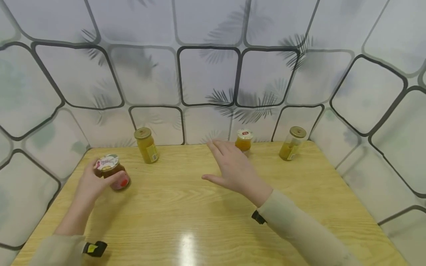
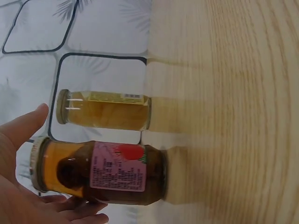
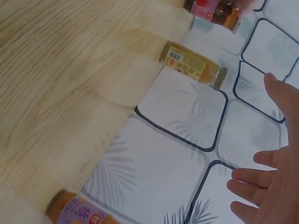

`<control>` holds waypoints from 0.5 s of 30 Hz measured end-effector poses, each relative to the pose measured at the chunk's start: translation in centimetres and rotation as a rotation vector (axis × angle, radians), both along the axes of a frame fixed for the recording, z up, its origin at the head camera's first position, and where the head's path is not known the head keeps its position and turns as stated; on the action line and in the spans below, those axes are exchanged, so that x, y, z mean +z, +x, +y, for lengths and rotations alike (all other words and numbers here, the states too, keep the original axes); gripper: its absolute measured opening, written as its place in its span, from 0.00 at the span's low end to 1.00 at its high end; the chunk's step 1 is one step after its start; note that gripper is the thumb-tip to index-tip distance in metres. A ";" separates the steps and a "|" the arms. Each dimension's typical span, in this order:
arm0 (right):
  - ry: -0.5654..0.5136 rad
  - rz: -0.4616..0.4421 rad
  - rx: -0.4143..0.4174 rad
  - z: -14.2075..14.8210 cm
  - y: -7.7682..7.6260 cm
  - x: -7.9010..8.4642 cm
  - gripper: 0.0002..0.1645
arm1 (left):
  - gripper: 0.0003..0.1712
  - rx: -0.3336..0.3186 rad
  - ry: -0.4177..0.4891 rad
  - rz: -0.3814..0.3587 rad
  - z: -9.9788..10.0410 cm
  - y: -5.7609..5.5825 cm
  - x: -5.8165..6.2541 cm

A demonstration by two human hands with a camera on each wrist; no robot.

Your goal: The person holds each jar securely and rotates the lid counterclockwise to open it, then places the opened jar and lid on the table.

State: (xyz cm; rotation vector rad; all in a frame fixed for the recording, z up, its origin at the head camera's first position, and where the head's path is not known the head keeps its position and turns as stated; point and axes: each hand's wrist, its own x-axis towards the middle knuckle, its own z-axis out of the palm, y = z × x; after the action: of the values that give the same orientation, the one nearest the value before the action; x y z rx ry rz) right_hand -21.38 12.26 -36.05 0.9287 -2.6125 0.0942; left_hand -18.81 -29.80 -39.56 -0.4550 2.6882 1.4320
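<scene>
A dark jar of preserves (image 1: 122, 181) with a patterned white lid and a pink strawberry label (image 2: 119, 165) stands at the left of the table. My left hand (image 1: 91, 183) is spread around its upper part, fingers along the far side. In the left wrist view the thumb stretches out, apart from the glass. My right hand (image 1: 233, 168) is over the table with straight fingers and the thumb spread, holding nothing. Behind it, partly covered, is a small orange jar (image 1: 244, 142) with a white lid, its purple label (image 3: 84, 212) showing in the right wrist view.
A tall yellow jar (image 1: 146, 146) with a gold lid stands by the back wall, right of the dark jar. At the back right is a partly filled jar (image 1: 293, 143). Patterned cloth walls (image 1: 209, 77) border the wooden table (image 1: 186, 207).
</scene>
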 end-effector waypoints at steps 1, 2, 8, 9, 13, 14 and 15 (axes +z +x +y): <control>0.002 -0.002 0.007 -0.3 -0.1 0.0 0.62 | 0.69 0.009 0.022 -0.005 -0.1 -0.2 -0.2; 0.009 -0.004 0.011 -0.5 -0.3 -0.1 0.62 | 0.68 0.017 0.047 -0.010 -0.2 -0.5 -0.4; 0.013 -0.071 0.021 -1.9 -0.9 -0.7 0.62 | 0.67 0.035 0.149 -0.051 -0.8 -1.8 -2.0; 0.017 -0.082 0.018 -2.1 -0.9 -0.8 0.62 | 0.66 0.037 0.153 -0.057 -0.8 -1.9 -2.3; 0.030 -0.116 0.010 -2.7 -1.1 -1.4 0.62 | 0.62 0.071 0.187 -0.038 -0.5 -2.4 -3.5; 0.039 -0.119 0.006 -2.8 -1.1 -1.5 0.63 | 0.61 0.087 0.189 -0.033 -0.3 -2.5 -3.8; 0.044 -0.122 0.006 -2.9 -1.1 -1.6 0.63 | 0.60 0.106 0.188 -0.026 -0.1 -2.6 -4.0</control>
State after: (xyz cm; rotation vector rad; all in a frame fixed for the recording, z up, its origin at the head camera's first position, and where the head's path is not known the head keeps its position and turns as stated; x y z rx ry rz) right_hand -22.50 9.38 -37.64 0.9741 -2.7336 0.0977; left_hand -21.37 -29.87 -43.55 -0.6034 2.5118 1.6749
